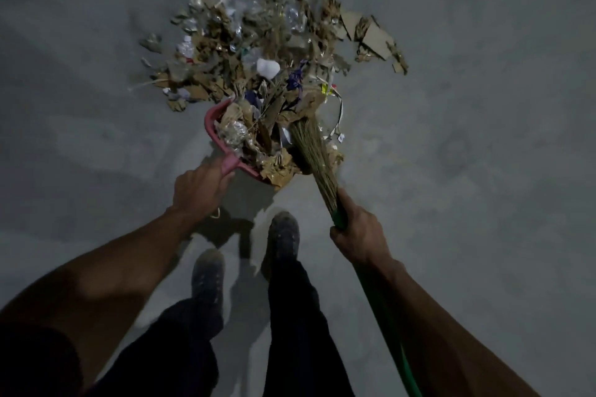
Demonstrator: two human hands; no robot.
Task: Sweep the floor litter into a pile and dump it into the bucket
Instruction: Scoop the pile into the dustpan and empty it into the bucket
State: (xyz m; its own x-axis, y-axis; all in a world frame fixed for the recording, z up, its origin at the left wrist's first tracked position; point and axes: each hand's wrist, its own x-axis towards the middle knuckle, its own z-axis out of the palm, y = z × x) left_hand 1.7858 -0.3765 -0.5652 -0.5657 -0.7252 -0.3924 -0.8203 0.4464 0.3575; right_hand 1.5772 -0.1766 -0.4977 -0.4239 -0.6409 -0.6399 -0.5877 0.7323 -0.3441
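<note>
A pile of litter [267, 48], made of cardboard scraps, crumpled paper and plastic wrappers, lies on the grey floor ahead of me. A pink dustpan [211, 125] sits at the pile's near edge, heaped with scraps. My left hand [201, 188] grips the dustpan's handle. My right hand [358, 235] grips the green handle of a straw broom [311, 151], whose bristles rest against the litter at the dustpan's right side. No bucket is in view.
The concrete floor [483, 138] stretches bare to the left, right and far side of the pile. My two feet in dark shoes [283, 235] stand just behind the dustpan. A few cardboard pieces [371, 32] lie at the pile's far right.
</note>
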